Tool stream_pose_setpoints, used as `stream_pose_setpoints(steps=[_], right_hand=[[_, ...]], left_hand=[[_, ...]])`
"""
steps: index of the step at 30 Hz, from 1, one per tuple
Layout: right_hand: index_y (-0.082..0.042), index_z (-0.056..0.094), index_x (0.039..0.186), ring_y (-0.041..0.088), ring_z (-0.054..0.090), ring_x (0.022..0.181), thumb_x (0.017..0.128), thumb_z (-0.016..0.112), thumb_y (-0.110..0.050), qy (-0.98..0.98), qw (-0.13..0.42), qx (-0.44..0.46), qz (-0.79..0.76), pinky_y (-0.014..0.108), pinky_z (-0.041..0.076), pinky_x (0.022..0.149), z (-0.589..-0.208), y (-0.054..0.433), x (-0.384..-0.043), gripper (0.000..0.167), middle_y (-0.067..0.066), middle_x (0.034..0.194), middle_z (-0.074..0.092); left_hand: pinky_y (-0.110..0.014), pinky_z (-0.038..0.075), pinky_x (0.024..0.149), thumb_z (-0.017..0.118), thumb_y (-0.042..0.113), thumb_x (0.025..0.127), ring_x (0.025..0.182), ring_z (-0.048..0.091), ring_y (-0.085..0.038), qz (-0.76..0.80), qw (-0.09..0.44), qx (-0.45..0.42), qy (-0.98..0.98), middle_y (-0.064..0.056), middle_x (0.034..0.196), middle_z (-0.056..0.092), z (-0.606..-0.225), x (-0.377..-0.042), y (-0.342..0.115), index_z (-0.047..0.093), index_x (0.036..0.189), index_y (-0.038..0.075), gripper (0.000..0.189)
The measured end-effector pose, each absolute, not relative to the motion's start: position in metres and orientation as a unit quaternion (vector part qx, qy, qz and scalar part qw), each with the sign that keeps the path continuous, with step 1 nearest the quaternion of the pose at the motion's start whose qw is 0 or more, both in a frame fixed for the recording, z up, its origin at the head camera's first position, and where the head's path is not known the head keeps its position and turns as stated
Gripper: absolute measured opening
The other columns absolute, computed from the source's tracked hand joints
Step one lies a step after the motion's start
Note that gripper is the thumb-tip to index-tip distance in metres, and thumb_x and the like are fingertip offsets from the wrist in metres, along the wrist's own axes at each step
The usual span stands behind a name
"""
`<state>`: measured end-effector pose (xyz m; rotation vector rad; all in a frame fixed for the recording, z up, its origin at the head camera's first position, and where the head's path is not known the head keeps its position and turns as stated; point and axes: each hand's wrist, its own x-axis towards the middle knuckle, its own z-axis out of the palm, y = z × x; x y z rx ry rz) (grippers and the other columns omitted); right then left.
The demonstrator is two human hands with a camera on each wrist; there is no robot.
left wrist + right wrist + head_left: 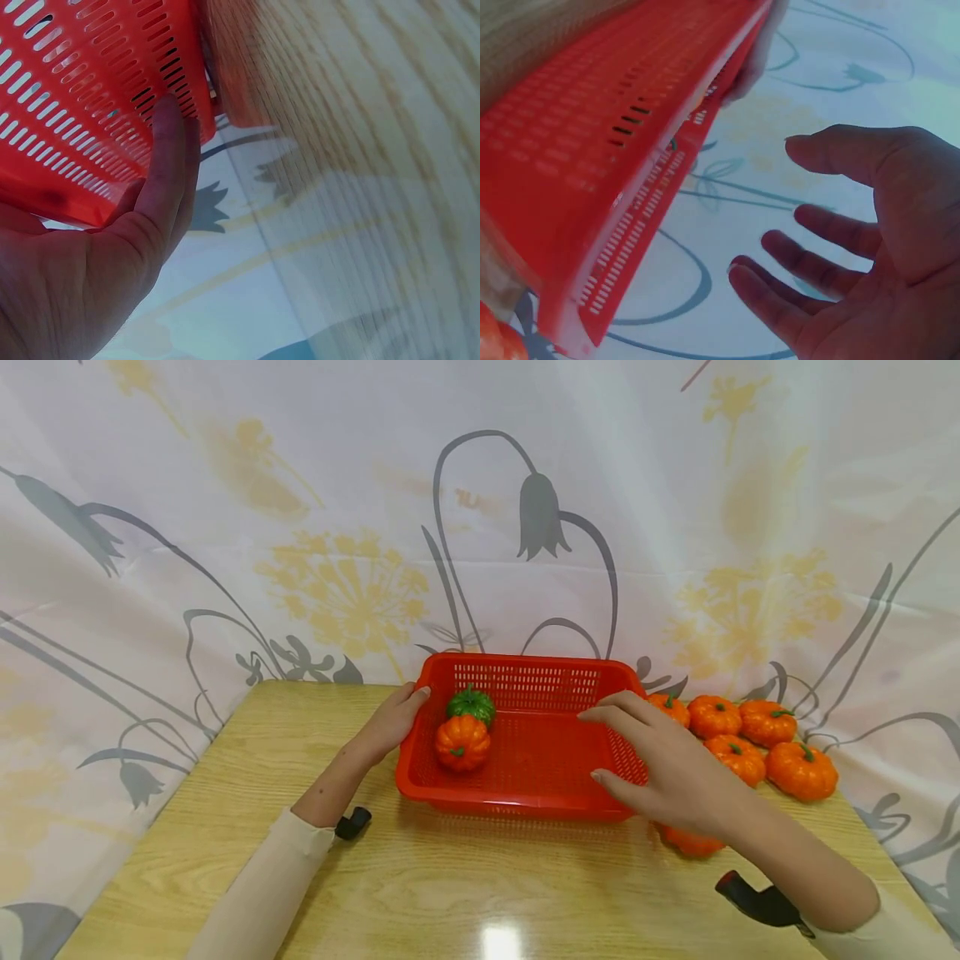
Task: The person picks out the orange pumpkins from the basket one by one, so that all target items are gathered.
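Observation:
A red plastic basket (517, 802) with slotted walls holds a green pumpkin (474, 703) and an orange pumpkin (462, 743) at its left end. My left hand (393, 722) grips the basket's left rim, thumb over the edge; in the left wrist view its fingers (166, 161) lie along the outside of the slotted wall. Over the basket's right end is my right hand (660, 760), thumb and fingers spread apart with nothing between them. The right wrist view shows the same hand (840, 255) apart from the basket's rim (641, 161).
Several orange pumpkins (801, 772) lie to the right of the basket, one (692, 842) partly hidden beneath my right hand. Everything stands on a wood-grain table (420, 893). Behind it hangs a flower-patterned cloth (480, 527).

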<state>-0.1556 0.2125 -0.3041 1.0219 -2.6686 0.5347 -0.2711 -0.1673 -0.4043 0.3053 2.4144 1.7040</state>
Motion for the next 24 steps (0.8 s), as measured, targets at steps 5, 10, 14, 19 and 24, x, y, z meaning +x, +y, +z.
stream_pose_setpoints(steps=[5,10,14,19,24], right_hand=[[-0.013,0.059,0.142,0.025,0.057,0.127,0.086,0.087,-0.022,-0.901,0.108,0.391,0.156,0.049,0.055,0.101,-0.297,0.205,-0.178,0.063,0.002,0.141,0.056],[-0.014,0.057,0.146,0.026,0.052,0.135,0.086,0.089,-0.025,-0.89,0.088,0.426,0.138,0.048,0.053,0.106,-0.296,0.193,-0.198,0.069,0.003,0.148,0.053],[-0.016,0.056,0.148,0.027,0.048,0.141,0.087,0.089,-0.023,-0.876,0.073,0.459,0.126,0.05,0.049,0.111,-0.3,0.178,-0.212,0.069,0.004,0.153,0.051],[-0.018,0.055,0.15,0.026,0.044,0.146,0.088,0.088,-0.022,-0.867,0.048,0.484,0.105,0.047,0.047,0.115,-0.305,0.159,-0.229,0.07,0.002,0.158,0.048],[-0.016,0.055,0.151,0.027,0.044,0.147,0.087,0.088,-0.018,-0.864,0.029,0.495,0.09,0.046,0.046,0.116,-0.311,0.144,-0.243,0.072,0.004,0.159,0.047]], left_hand=[[-0.038,0.061,0.09,0.035,0.038,0.116,0.115,0.069,-0.037,0.569,0.084,0.098,0.812,-0.026,0.134,0.061,-0.403,-0.271,-0.167,0.044,0.147,-0.005,0.053],[-0.038,0.061,0.089,0.034,0.038,0.116,0.114,0.07,-0.035,0.568,0.083,0.097,0.813,-0.026,0.133,0.062,-0.402,-0.271,-0.166,0.045,0.146,-0.005,0.053],[-0.037,0.062,0.087,0.035,0.038,0.116,0.112,0.071,-0.035,0.569,0.082,0.1,0.812,-0.027,0.133,0.062,-0.402,-0.271,-0.166,0.044,0.147,-0.006,0.054],[-0.035,0.062,0.085,0.035,0.037,0.116,0.11,0.071,-0.035,0.571,0.084,0.099,0.81,-0.027,0.133,0.062,-0.401,-0.27,-0.166,0.044,0.146,-0.006,0.053],[-0.034,0.061,0.088,0.035,0.038,0.116,0.114,0.069,-0.036,0.567,0.087,0.096,0.813,-0.026,0.135,0.061,-0.401,-0.269,-0.166,0.043,0.148,-0.005,0.054]])
